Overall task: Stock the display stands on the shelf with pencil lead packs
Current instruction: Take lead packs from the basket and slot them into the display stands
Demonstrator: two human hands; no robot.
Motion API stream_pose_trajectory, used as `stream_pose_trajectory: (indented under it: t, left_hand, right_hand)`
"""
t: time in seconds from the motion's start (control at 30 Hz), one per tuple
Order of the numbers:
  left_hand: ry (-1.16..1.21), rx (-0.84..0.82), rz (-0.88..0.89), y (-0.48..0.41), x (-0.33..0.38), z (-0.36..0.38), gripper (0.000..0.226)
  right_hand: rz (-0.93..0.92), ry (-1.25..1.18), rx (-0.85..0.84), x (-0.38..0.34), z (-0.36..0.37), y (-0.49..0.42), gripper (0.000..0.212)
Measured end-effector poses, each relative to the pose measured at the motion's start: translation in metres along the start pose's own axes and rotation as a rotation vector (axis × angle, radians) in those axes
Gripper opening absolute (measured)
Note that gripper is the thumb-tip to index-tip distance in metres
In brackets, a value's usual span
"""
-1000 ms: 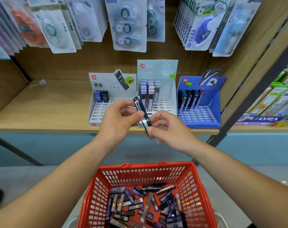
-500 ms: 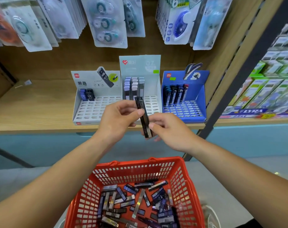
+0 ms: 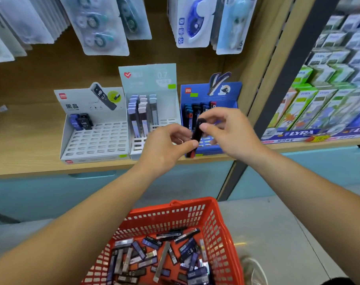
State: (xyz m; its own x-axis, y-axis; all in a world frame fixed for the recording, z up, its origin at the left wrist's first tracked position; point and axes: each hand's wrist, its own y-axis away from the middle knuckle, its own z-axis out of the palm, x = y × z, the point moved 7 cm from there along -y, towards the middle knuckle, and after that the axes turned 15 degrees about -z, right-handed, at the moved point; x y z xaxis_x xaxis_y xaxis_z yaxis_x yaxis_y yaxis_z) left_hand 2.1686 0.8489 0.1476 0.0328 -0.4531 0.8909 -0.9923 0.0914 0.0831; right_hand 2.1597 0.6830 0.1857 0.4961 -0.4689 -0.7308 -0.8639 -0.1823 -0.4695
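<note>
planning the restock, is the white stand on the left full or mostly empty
Mostly empty: the white stand holds only a few packs in its back left corner; the other slots are bare.

Stationery shop: hanging correction tapes above shelf displays.

The pack pinched between both hands was blurred and its label could not be read. The left hand covered the front slots of the middle stand. The right hand hid much of the blue stand tray. At 6 o'clock the basket was cut off by the bottom edge, and the print on its loose packs was too small to read. Blister cards at 12 o'clock ran off the top. Boxes at 3 o'clock were smeared.
</note>
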Motion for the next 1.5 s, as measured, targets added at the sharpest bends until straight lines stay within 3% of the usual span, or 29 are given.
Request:
stream_pose_trajectory:
  t: [0.13,0.23,0.4,1.07,1.5]
  left_hand:
    - [-0.402,0.017,0.053,-0.024,-0.025,0.012,0.038]
    - [-0.489,-0.036,0.048,-0.034,-0.038,0.022,0.05]
    - [-0.791,-0.039,0.046,-0.04,-0.047,0.033,0.061]
    - [-0.847,-0.032,0.052,-0.04,-0.047,0.036,0.056]
    - [-0.844,-0.041,0.045,-0.042,-0.048,0.036,0.054]
  right_hand:
    - [0.011,0.06,0.133,0.034,-0.028,-0.024,0.024]
    - [0.005,0.062,0.15,0.053,-0.028,-0.037,0.029]
    - [0.027,0.038,0.136,0.079,-0.013,-0.041,0.019]
    - [-0.222,0.471,-0.082,0.057,-0.011,-0.051,0.02]
    - [-0.167,0.407,-0.031,0.063,-0.012,-0.041,0.017]
